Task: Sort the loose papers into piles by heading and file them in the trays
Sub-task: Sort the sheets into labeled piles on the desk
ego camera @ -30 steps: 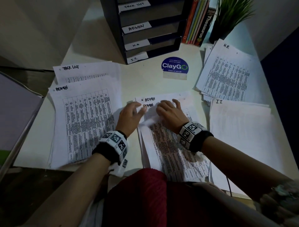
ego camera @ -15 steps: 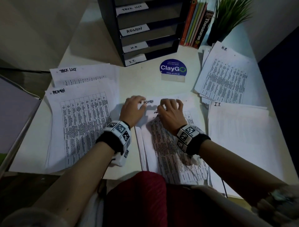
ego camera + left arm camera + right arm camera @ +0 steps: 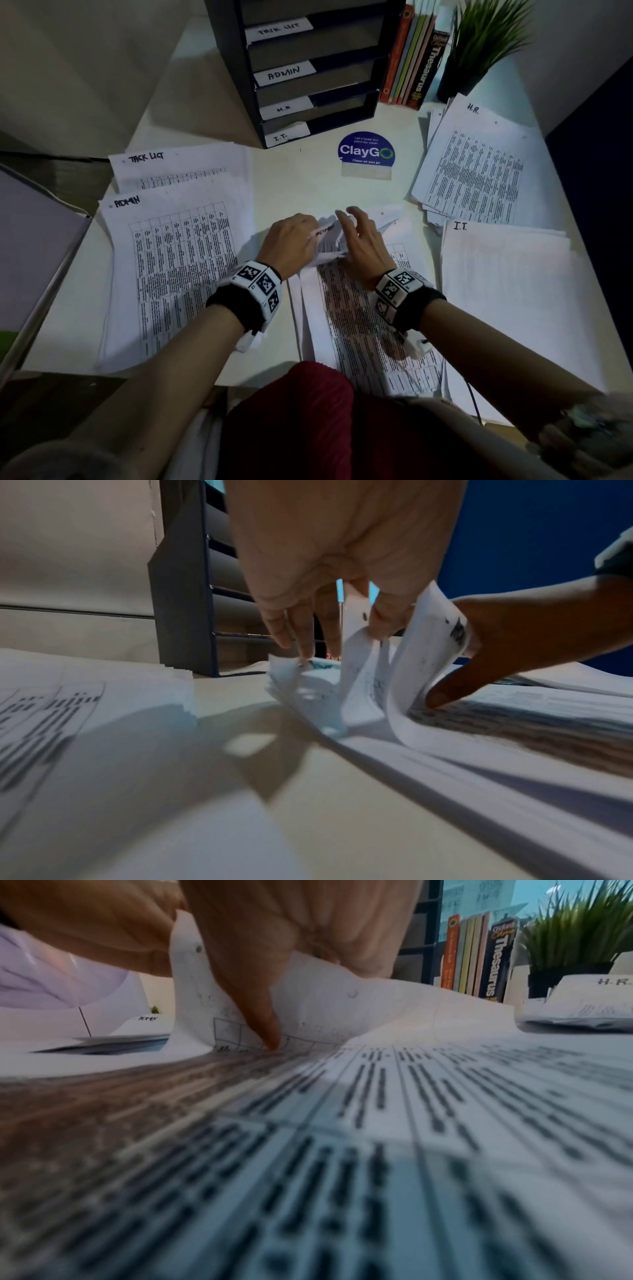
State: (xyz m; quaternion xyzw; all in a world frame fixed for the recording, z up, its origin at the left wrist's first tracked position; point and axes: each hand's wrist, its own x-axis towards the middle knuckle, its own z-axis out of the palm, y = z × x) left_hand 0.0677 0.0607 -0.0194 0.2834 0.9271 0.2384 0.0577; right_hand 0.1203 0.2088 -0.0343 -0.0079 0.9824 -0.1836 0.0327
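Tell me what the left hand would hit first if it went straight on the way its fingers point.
The left hand meets the lifted sheet corners it pinches; past them, probably the ClayGo sticker, though depth is unclear.

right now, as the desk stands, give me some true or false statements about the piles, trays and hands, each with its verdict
1. The I.T. tray is the lowest labelled one in the tray rack. True.
2. The H.R. pile lies on the left of the desk. False: it lies far right, beyond the I.T. pile.
3. The left hand pinches lifted sheets at the far edge of the middle pile, with the right hand beside it. True.
4. The ADMIN pile covers the ClayGo sticker. False: the sticker lies bare between rack and middle pile.
5. A lifted sheet is headed ADMIN. True.
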